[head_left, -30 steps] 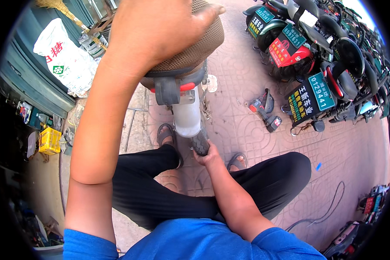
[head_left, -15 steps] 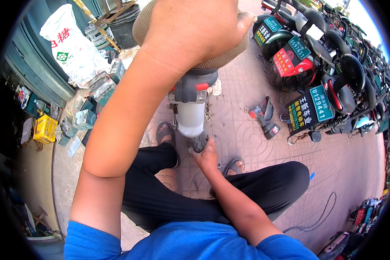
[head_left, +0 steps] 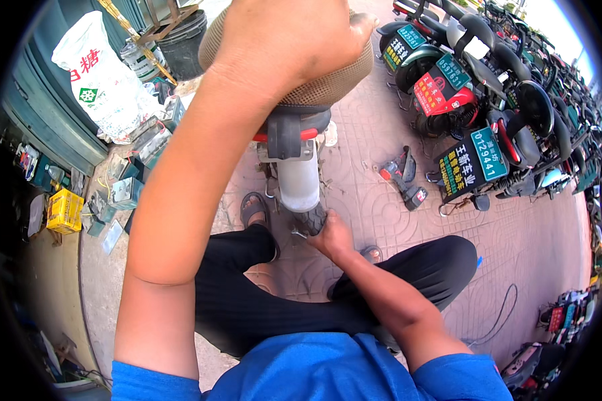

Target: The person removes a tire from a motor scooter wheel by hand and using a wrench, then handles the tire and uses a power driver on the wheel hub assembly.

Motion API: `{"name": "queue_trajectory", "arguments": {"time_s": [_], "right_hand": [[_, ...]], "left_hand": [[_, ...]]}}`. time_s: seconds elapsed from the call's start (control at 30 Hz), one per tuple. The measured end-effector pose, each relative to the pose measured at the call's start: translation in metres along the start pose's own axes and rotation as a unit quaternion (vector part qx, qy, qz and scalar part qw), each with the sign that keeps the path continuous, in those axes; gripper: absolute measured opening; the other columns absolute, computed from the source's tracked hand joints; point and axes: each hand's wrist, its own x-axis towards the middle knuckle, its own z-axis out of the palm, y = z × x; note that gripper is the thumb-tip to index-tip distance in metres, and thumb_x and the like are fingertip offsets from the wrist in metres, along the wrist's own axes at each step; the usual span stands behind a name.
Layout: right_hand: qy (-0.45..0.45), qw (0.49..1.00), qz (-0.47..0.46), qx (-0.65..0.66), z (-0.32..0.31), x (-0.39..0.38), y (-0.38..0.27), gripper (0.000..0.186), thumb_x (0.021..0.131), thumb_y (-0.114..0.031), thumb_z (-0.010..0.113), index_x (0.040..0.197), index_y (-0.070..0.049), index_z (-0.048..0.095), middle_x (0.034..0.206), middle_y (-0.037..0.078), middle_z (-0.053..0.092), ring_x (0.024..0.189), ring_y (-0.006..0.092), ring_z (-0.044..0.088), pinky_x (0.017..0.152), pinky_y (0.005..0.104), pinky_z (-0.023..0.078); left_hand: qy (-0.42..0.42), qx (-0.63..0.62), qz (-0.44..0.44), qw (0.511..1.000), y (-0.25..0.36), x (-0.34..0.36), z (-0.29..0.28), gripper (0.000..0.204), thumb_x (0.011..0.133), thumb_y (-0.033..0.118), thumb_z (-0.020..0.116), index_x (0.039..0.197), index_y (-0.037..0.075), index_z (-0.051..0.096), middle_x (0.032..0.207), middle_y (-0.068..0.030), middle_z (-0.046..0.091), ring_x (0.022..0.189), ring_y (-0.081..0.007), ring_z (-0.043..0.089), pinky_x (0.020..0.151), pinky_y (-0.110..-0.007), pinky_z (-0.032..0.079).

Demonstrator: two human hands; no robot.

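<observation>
- Left hand (head_left: pixel 287 40) lies over the brown seat (head_left: pixel 334 83), probably steadying it; its fingers are hidden, so I cannot tell their grip.
- Right hand (head_left: pixel 334 235) wraps its fingers around the tyre (head_left: pixel 309 219), below the white mudguard (head_left: pixel 298 184).

White sack (head_left: pixel 106 83) near probable batteries (head_left: pixel 124 194)
</observation>
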Motion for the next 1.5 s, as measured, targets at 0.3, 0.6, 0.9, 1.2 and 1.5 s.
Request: {"name": "queue_trajectory", "arguments": {"time_s": [0.3, 0.6, 0.9, 1.2, 1.5], "right_hand": [[-0.06, 0.995, -0.067, 0.043, -0.033, 0.015, 0.009, 0.078, 0.067, -0.034, 0.091, 0.127, 0.003, 0.058, 0.12, 0.025, 0.069, 0.112, 0.042, 0.068, 0.098, 0.0471, 0.055], [-0.035, 0.994, -0.072, 0.073, -0.021, 0.019, 0.018, 0.075, 0.064, -0.031, 0.091, 0.123, 0.003, 0.06, 0.118, 0.026, 0.068, 0.114, 0.042, 0.067, 0.098, 0.0474, 0.055], [-0.238, 0.956, -0.132, -0.107, -0.101, 0.049, 0.008, 0.077, 0.062, -0.034, 0.092, 0.125, -0.001, 0.062, 0.112, 0.023, 0.072, 0.109, 0.0398, 0.07, 0.095, 0.0445, 0.056], [-0.317, 0.919, -0.227, -0.056, -0.136, 0.089, 0.031, 0.07, 0.063, -0.027, 0.086, 0.126, -0.008, 0.063, 0.112, 0.018, 0.073, 0.104, 0.0334, 0.072, 0.089, 0.0425, 0.058], [-0.108, 0.966, -0.215, -0.094, -0.093, 0.039, 0.028, 0.074, 0.075, -0.014, 0.081, 0.14, 0.0, 0.048, 0.122, 0.024, 0.062, 0.116, 0.0438, 0.063, 0.099, 0.0494, 0.054]], "left_hand": [[0.081, -0.09, 0.024, 0.992, -0.015, -0.007, 0.007, 0.034, 0.089, 0.03, 0.073, 0.106, 0.001, 0.079, 0.106, -0.021, 0.078, 0.098, -0.0395, 0.075, 0.091, -0.045, 0.058], [0.002, -0.044, -0.023, 0.999, -0.01, 0.017, 0.015, 0.036, 0.087, 0.037, 0.071, 0.11, 0.011, 0.082, 0.1, -0.0233, 0.077, 0.094, -0.0411, 0.074, 0.088, -0.047, 0.059], [0.088, -0.045, 0.035, 0.995, -0.032, -0.002, 0.002, 0.038, 0.089, 0.035, 0.07, 0.118, 0.013, 0.081, 0.104, -0.0203, 0.078, 0.098, -0.0413, 0.074, 0.093, -0.048, 0.058], [0.074, -0.072, 0.02, 0.994, -0.009, -0.005, 0.012, 0.036, 0.089, 0.033, 0.072, 0.114, 0.01, 0.082, 0.11, -0.0163, 0.079, 0.099, -0.0365, 0.075, 0.092, -0.043, 0.059], [0.097, -0.006, -0.005, 0.995, 0.009, -0.007, 0.017, 0.031, 0.088, 0.03, 0.073, 0.103, 0.005, 0.082, 0.097, -0.02, 0.078, 0.09, -0.04, 0.074, 0.085, -0.045, 0.059]]}}
